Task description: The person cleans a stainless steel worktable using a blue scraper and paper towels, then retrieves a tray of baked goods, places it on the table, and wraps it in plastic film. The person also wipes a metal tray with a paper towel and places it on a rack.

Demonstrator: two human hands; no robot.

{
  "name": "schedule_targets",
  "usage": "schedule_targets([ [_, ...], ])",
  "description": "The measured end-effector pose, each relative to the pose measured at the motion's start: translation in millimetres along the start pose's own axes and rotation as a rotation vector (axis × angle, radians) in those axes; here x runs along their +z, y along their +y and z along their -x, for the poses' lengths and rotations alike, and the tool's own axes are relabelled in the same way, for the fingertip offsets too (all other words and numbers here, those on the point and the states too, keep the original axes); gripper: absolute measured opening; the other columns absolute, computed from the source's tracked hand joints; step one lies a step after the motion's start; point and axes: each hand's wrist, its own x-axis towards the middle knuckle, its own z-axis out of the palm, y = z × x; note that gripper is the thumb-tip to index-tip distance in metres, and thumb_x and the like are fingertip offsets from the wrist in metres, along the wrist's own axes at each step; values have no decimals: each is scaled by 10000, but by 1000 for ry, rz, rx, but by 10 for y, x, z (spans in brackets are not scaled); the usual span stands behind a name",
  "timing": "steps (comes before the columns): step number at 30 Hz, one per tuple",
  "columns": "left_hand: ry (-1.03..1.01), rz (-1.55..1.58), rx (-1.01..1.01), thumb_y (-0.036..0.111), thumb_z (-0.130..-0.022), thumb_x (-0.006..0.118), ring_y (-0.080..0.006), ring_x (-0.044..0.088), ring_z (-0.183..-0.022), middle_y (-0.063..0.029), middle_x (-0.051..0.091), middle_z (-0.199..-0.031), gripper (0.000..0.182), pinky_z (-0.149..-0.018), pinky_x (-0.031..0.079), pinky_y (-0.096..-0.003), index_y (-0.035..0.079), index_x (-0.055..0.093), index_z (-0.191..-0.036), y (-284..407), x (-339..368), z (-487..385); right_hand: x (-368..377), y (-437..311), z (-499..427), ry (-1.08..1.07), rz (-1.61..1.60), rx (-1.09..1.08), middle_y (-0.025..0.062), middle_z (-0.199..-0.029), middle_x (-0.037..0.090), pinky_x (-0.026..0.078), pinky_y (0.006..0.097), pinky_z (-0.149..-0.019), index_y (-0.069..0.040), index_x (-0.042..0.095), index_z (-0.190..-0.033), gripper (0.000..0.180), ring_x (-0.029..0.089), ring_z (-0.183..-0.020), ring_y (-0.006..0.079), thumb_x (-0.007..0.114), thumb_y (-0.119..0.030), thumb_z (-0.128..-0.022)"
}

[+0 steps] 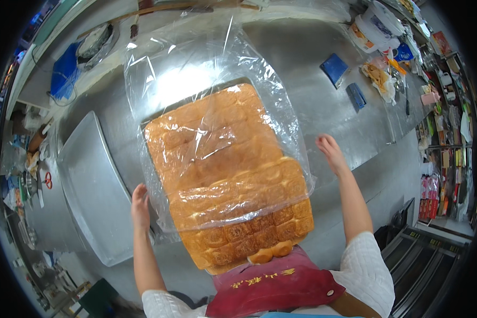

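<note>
Baked bread rolls (206, 147) lie joined in a baking tray (246, 80) before me, with more rolls (242, 230) stacked nearer, reaching to my apron. A clear plastic sheet or bag (278, 103) covers the tray and much of the rolls; the nearest rows lie bare. My left hand (140, 204) is raised just beside the left edge of the plastic; whether its curled fingers touch it, I cannot tell. Off the right edge of the plastic is my right hand (330, 153), holding nothing, its fingers slightly bent and a little blurred.
An empty metal tray (95, 190) leans across the worktop's (310, 103) left side. At the right lie a blue stapler (356, 96), a blue box (334, 69) and crumpled wrappers with food (381, 81). White tubs (371, 30) stand behind. Red-handled scissors (48, 180) lie far left.
</note>
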Motion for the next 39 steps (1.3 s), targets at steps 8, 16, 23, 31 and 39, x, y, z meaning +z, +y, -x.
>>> schedule_targets([
  [8,-151,327,-190,496,-919,383,-235,461,-1145,-99,473,-1261,587,-936,413,-405,34,417,-1280,-318,721,-748,1420,2,-446,-431,-370,131,76,-1327,430,359,379,-994,-81,367,-1336,636,424,-1200,204,345,-553,-909],
  [16,-166,533,-338,550,-906,359,-279,446,-1162,-118,421,-1320,658,-955,401,-417,56,347,-1340,-635,385,-120,1201,-87,-27,-459,-470,276,74,-1386,351,307,384,-1032,-93,297,-1376,726,357,-1253,213,306,-619,-875],
  [23,-224,664,-378,576,-896,334,-319,385,-1228,-119,357,-1380,700,-1011,341,-472,81,274,-1387,-248,994,1350,795,259,968,-469,-514,471,72,-1437,281,262,388,-1064,-104,235,-1410,806,299,-1300,220,271,-678,-845],
  [31,-116,605,-625,502,-909,350,-310,480,-1139,-114,451,-1300,580,-944,412,-468,102,357,-1329,-861,591,2157,411,861,1823,-326,-412,760,84,-1433,305,334,442,-1013,-110,274,-1402,960,307,-1301,251,212,-803,-741],
  [39,-50,506,-756,384,-878,490,-268,516,-1083,-120,514,-1205,500,-862,461,-426,103,404,-1282,-956,712,2181,456,1780,2121,-104,-553,438,140,-1150,560,439,386,-896,-24,486,-1219,570,553,-1026,277,366,-494,-920],
])
